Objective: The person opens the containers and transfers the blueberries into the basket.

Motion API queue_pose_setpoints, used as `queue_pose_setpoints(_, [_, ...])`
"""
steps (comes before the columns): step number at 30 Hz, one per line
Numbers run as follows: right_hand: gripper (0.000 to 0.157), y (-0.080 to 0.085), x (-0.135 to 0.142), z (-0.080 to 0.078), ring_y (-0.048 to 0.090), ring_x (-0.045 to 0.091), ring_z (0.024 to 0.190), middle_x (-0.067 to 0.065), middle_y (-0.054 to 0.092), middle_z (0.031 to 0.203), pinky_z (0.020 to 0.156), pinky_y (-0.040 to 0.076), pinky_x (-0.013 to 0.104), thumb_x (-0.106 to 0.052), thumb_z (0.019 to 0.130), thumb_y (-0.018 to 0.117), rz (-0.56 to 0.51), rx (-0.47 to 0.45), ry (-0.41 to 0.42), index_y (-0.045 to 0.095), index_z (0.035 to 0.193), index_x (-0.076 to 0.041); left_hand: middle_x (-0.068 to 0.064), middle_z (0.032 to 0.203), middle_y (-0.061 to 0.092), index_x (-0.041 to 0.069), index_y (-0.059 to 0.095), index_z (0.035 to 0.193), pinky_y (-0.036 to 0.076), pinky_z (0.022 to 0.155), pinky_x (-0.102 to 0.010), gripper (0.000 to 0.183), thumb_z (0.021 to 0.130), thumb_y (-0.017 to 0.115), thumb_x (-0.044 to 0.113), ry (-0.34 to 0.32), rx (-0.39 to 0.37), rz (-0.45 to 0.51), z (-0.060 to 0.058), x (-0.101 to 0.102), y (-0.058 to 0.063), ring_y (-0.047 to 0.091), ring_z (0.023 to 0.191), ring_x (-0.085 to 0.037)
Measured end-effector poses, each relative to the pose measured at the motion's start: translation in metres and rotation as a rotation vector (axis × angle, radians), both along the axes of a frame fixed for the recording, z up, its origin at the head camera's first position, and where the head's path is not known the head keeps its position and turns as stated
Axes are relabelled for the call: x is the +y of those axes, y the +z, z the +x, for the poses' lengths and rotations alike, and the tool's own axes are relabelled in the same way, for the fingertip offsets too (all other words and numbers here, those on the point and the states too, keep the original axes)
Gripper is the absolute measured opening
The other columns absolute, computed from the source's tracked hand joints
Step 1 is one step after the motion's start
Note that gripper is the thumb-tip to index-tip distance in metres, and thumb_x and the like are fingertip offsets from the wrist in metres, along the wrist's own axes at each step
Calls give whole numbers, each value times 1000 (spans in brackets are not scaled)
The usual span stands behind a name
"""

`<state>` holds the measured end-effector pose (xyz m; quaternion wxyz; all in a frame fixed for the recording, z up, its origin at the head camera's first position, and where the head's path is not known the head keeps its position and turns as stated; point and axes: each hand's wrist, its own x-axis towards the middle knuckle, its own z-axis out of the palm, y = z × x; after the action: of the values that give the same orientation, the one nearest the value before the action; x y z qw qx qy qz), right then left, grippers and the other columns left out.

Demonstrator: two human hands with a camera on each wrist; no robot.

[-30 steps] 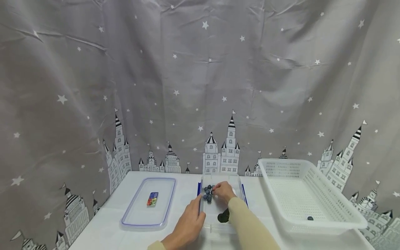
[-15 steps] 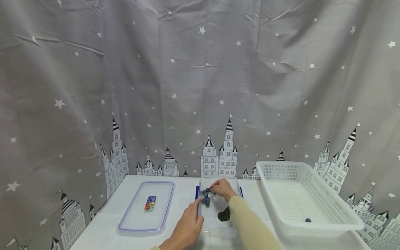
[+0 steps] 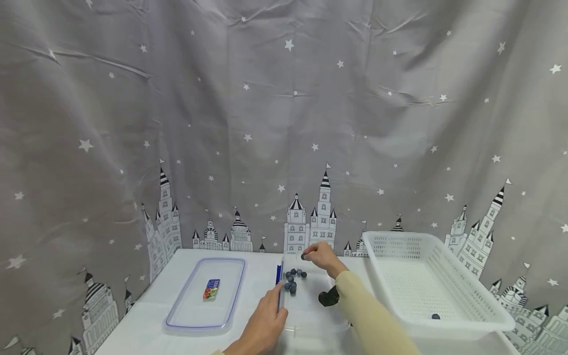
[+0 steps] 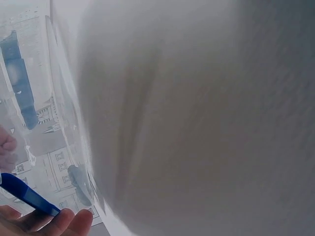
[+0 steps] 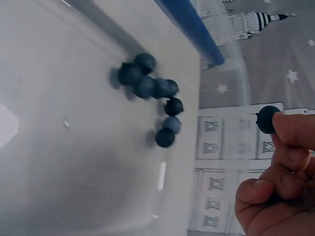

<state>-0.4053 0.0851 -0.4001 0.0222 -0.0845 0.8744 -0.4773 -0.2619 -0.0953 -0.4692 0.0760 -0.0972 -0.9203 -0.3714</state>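
The blueberry is pinched by the right hand, near the twelve o'clock rim of the clear container. The left hand touches a blue latch at nine; whether it grips, I cannot tell. The white table bears a lid at nine, a basket at three; a starry grey curtain hangs beyond at twelve.

Soft light, shadowy curtain folds, hazy blurred left wrist view; glints on container
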Motion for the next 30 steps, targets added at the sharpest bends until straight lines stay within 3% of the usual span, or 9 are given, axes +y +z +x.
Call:
queue_pose_setpoints(6, [19,12,17,2,58,30,111,16,65,122,97,47,53,-12,92,66,-8,-25,4,72,107,-3,-22,153,43,2,33,155,34,112,-60,63,97,46,24,1,-1,-6,3,0,-1,41,141,-42])
queue_pose_setpoints(13, [23,30,40,-2,56,26,103,19,63,125,85,49,39,-10,92,63,-29,6,-7,71,111,2,-21,153,43,2,32,155,33,113,-59,63,98,46,21,-15,30,9,3,1,1,42,141,-41])
queue_pose_setpoints(21, [30,45,68,-1,53,38,125,24,61,132,104,43,56,-11,93,60,-47,23,8,68,117,4,-19,152,45,2,34,155,35,113,-57,63,97,46,22,-6,48,3,3,0,-4,44,139,-39])
queue_pose_setpoints(27, [30,53,94,-1,58,30,112,22,62,128,95,48,48,-12,95,59,-14,26,-23,67,120,3,-21,152,44,2,33,155,35,112,-59,63,98,46,23,-16,23,3,3,1,-4,43,140,-41])
queue_pose_setpoints(30, [31,57,106,-1,55,19,92,21,61,126,82,48,38,-12,96,59,-31,14,-26,65,122,5,-22,154,41,3,31,156,33,113,-60,63,98,45,23,-10,-1,-3,3,1,-1,41,141,-43])
